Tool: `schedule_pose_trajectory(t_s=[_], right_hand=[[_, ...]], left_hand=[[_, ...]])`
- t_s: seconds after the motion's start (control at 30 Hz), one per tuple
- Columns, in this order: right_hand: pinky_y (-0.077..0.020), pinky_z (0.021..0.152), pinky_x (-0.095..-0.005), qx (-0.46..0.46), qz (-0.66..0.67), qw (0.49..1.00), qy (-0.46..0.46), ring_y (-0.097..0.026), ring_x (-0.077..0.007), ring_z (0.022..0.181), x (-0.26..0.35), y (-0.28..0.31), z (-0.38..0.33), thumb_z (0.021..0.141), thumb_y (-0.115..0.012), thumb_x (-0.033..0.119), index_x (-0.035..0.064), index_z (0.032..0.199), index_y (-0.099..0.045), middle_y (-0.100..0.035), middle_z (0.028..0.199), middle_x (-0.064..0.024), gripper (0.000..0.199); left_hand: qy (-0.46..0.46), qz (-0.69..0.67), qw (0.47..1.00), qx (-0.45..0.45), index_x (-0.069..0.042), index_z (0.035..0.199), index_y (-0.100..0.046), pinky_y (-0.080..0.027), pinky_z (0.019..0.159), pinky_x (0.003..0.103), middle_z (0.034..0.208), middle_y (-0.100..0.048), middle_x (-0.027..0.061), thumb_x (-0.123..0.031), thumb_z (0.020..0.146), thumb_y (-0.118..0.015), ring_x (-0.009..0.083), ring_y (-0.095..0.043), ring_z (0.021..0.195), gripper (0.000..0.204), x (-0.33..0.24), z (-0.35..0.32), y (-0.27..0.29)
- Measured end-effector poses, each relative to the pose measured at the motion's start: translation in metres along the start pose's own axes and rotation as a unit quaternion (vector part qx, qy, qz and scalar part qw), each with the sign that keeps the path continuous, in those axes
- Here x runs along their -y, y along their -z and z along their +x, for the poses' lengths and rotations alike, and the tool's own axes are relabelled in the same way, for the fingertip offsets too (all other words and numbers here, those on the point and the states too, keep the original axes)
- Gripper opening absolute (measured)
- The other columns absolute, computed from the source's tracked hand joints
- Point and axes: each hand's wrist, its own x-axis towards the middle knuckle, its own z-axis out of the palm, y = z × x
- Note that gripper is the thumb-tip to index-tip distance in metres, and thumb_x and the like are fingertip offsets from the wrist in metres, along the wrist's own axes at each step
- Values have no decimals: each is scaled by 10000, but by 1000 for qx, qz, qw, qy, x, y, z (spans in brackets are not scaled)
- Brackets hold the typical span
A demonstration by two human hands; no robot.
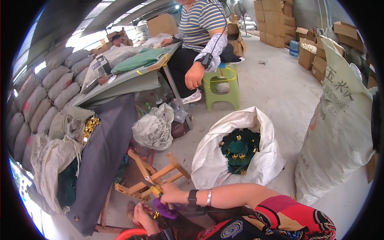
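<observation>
My right hand [173, 193] is closed around a tool with a yellow body [157, 191], perhaps a glue gun; its exact kind is unclear. Just below that hand hangs a purple piece of cloth [167, 211], over my lap. To its left my left hand [145, 216] is curled with fingers together, and whatever it may hold is too small to make out. Shiny gold pieces [157, 215] lie between the left hand and the purple cloth. At the lower edge the rim of a red basin [132, 233] shows, partly hidden by my left arm.
A wooden stool [154, 174] lies ahead of my hands. Beyond it, an open white sack [204, 160] holds green hats with gold bows [239, 149]. At right leans a tall full sack [332, 136]. A co-worker [202, 24] sits by a table [120, 83]; dark cloth [106, 160] drapes left.
</observation>
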Motion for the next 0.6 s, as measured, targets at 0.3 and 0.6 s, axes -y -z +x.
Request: schedule_pose_trajectory(t_s=[0.3, 0.6], right_hand=[[-522, 663, -378, 26, -79, 996, 40, -642, -347, 763, -2, 8, 3, 501, -692, 109, -60, 743, -618, -627, 754, -230, 304], [-522, 556, -363, 120, -56, 991, 13, -654, -302, 664, 18, 26, 1, 587, -652, 48, -74, 929, -581, -625, 727, -207, 370]], left_hand=[[-1, 10, 1000, 13, -42, 818, -569, -356, 384, 204, 603, -539, 26, -195, 920, -509, 96, -491, 453, 194, 9, 1, -12], [-7, 11, 1000, -10, -36, 809, -563, -334, 384, 214, 578, -492, 13, -204, 918, -509, 100, -473, 451, 207, 6, 8, -18]])
